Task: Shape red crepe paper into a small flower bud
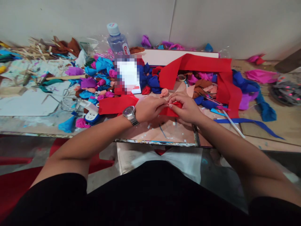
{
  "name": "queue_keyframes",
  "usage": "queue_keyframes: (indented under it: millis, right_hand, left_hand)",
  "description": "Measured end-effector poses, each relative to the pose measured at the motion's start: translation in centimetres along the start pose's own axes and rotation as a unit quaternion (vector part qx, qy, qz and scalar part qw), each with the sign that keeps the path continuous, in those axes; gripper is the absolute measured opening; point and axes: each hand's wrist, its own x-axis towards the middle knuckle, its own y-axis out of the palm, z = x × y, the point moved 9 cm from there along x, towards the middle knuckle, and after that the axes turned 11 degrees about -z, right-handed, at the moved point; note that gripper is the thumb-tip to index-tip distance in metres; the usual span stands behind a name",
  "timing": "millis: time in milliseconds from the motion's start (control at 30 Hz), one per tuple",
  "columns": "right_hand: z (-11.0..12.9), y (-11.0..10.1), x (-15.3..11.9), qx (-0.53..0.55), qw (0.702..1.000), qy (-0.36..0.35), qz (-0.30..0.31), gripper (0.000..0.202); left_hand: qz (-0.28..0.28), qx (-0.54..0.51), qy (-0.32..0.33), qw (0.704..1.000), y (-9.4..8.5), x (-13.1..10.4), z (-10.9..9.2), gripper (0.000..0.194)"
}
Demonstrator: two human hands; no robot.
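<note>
Black fabric [152, 194] is covering the torso and upper arms of a person leaning over a worktable [141, 134], its paint-flecked edge running crosswise. Just past that edge, the left hand [148, 108] and the right hand [185, 106] are meeting at the fingertips, thumbs and fingers of both pinching a small red piece [176, 111] of thin, crepe-like material. Bright, matte and softly creased, it is sitting low over the board between the two hands, partly showing beneath the right one's fingers. Brushed metal is circling the left wrist as a watch [130, 113]. The hands are hiding whether the piece is joining the flat red strip [115, 105] lying by that wrist. A narrow blue ribbon [254, 120] is curving away at right; a rounded, blue-rimmed socket [91, 117] is resting at left. Farther back, crumpled rosettes [102, 66] in blue, pink and purple are crowding together, while a broad red band [204, 63] is bending over scraps. Beyond, a clear plastic bottle [117, 42] is standing near a smooth, pale wall [94, 18].
</note>
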Motion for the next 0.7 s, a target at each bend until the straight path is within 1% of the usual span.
queue_keyframes:
  millis: [133, 267, 367, 533, 600, 700]
  right_hand:
    - [0.2, -0.5, 0.2, -0.011, 1.000, -0.023, -0.012, 0.011]
    - [0.3, -0.7, 0.2, -0.037, 0.998, -0.043, -0.019, 0.013]
    - [-0.2, -0.2, 0.0, -0.033, 0.999, -0.037, 0.003, 0.013]
    - [-1.1, 1.0, -0.4, 0.002, 0.998, -0.034, 0.061, 0.018]
    - [-1.4, 1.0, -0.3, 0.004, 0.998, -0.028, 0.064, 0.018]
    - [-1.6, 0.3, -0.1, -0.001, 0.998, -0.020, 0.053, 0.020]
  left_hand:
    - [-0.008, -0.016, -0.006, 1.000, 0.1, 0.0, 0.5, 0.033]
    - [0.028, -0.028, -0.017, 0.999, 0.9, -0.1, 1.0, 0.030]
    - [0.043, -0.041, -0.016, 0.998, 1.0, 0.1, 0.9, 0.031]
    - [0.053, -0.079, -0.009, 0.995, 0.9, 0.2, 0.5, 0.034]
    - [0.055, -0.090, -0.012, 0.994, 1.0, 0.2, 0.6, 0.033]
    - [0.042, -0.112, -0.010, 0.993, 0.9, 0.2, 0.9, 0.029]
